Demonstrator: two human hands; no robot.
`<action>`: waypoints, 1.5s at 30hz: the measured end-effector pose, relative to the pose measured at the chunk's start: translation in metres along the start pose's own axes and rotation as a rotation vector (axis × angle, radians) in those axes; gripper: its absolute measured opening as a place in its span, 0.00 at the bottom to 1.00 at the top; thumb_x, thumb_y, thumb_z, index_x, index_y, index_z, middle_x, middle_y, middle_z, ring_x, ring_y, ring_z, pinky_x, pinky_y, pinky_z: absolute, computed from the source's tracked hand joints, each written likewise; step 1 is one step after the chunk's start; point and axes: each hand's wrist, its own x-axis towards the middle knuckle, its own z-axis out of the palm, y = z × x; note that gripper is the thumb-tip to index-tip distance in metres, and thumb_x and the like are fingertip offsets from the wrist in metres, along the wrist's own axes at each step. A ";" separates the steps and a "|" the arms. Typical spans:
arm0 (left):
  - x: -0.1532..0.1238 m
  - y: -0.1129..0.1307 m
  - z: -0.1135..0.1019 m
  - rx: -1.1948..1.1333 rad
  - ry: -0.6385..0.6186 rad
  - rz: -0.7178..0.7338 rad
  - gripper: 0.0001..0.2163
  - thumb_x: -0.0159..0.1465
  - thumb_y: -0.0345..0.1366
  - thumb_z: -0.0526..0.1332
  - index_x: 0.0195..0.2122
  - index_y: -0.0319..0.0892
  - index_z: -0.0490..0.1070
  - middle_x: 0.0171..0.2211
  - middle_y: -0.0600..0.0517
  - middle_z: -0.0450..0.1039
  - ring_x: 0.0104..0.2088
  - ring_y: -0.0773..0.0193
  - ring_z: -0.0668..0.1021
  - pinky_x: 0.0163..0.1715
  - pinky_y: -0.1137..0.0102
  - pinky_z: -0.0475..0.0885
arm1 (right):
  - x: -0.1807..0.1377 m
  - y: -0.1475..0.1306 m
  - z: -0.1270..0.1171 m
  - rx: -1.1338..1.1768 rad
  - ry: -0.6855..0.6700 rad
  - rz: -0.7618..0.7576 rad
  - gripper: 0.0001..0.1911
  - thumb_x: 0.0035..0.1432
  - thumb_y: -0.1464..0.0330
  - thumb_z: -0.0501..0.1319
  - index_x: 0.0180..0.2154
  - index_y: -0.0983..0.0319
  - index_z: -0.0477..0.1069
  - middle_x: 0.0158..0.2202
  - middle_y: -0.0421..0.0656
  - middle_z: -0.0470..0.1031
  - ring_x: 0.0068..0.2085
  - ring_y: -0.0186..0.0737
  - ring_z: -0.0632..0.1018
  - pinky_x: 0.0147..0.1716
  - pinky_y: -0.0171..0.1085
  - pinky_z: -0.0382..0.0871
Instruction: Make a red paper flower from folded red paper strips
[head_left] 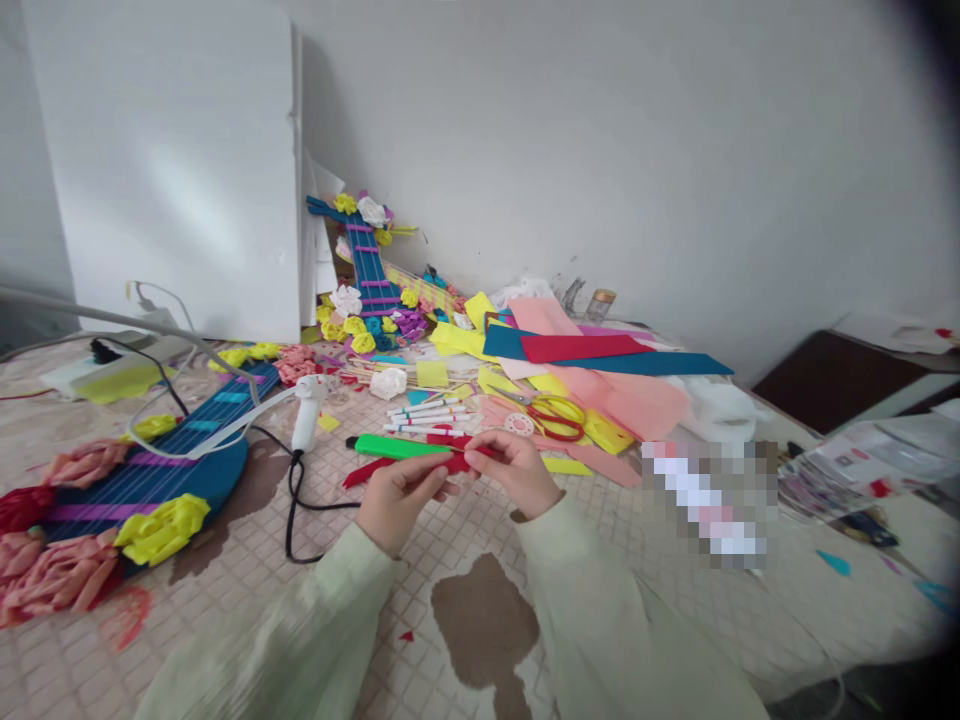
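Observation:
My left hand [401,497] and my right hand [514,465] meet in front of me, both pinched on a strip of red paper [409,463] that runs between them and trails off to the left. A green strip [394,446] lies on the surface just behind the red one. Red-handled scissors [555,415] sit a little beyond my right hand, and several marker pens [427,412] lie beyond my left. Pale sleeves cover both arms.
A white glue gun [306,410] with a black cord lies left of my hands. A blue paper guitar [142,465] with crepe flowers fills the left side; a second one [367,265] leans on the wall. Coloured paper sheets [600,365] pile up at the back right.

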 end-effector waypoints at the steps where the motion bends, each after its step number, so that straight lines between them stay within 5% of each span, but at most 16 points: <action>1: 0.000 0.000 0.000 0.003 0.004 0.000 0.11 0.49 0.34 0.62 0.33 0.35 0.74 0.26 0.50 0.76 0.25 0.62 0.77 0.24 0.72 0.72 | 0.000 0.000 0.000 -0.002 0.008 -0.003 0.09 0.42 0.66 0.64 0.27 0.63 0.69 0.21 0.37 0.69 0.21 0.31 0.71 0.23 0.33 0.65; 25: 0.006 -0.011 -0.010 0.305 0.008 0.107 0.09 0.49 0.37 0.61 0.29 0.38 0.75 0.28 0.48 0.77 0.29 0.60 0.76 0.29 0.69 0.72 | 0.000 0.002 0.000 -0.084 0.064 -0.031 0.10 0.40 0.71 0.65 0.29 0.63 0.71 0.28 0.41 0.73 0.31 0.35 0.73 0.30 0.32 0.67; 29: 0.008 -0.009 -0.012 0.226 0.051 0.104 0.09 0.50 0.37 0.61 0.30 0.38 0.75 0.29 0.49 0.77 0.30 0.62 0.76 0.31 0.71 0.71 | 0.000 0.004 0.002 0.044 0.071 0.068 0.12 0.41 0.67 0.65 0.32 0.63 0.70 0.25 0.39 0.72 0.27 0.32 0.72 0.27 0.32 0.66; 33: 0.007 -0.004 -0.011 0.193 0.080 0.077 0.09 0.48 0.36 0.62 0.29 0.37 0.74 0.27 0.50 0.76 0.27 0.64 0.75 0.27 0.72 0.71 | -0.001 0.004 0.007 -0.007 0.009 0.105 0.10 0.42 0.65 0.63 0.23 0.66 0.70 0.18 0.38 0.68 0.21 0.29 0.68 0.23 0.31 0.62; 38: 0.005 -0.001 -0.007 0.246 0.017 0.033 0.09 0.47 0.36 0.62 0.26 0.36 0.73 0.23 0.50 0.75 0.23 0.64 0.75 0.23 0.73 0.70 | -0.002 0.005 0.010 -0.026 0.065 0.106 0.11 0.43 0.64 0.63 0.20 0.65 0.67 0.16 0.37 0.66 0.20 0.29 0.67 0.22 0.31 0.60; 41: 0.008 0.007 -0.016 0.291 -0.024 0.070 0.10 0.48 0.38 0.61 0.29 0.36 0.73 0.26 0.49 0.76 0.27 0.62 0.76 0.27 0.71 0.72 | -0.001 0.005 0.009 -0.009 0.058 0.103 0.11 0.43 0.63 0.62 0.20 0.65 0.66 0.17 0.37 0.67 0.20 0.30 0.67 0.23 0.31 0.61; 45: 0.018 0.022 -0.044 0.546 0.141 0.259 0.13 0.53 0.40 0.56 0.35 0.37 0.71 0.32 0.47 0.75 0.33 0.60 0.76 0.33 0.68 0.71 | 0.000 0.006 0.006 0.017 0.074 0.083 0.12 0.44 0.62 0.62 0.21 0.65 0.66 0.18 0.37 0.67 0.21 0.30 0.68 0.23 0.32 0.61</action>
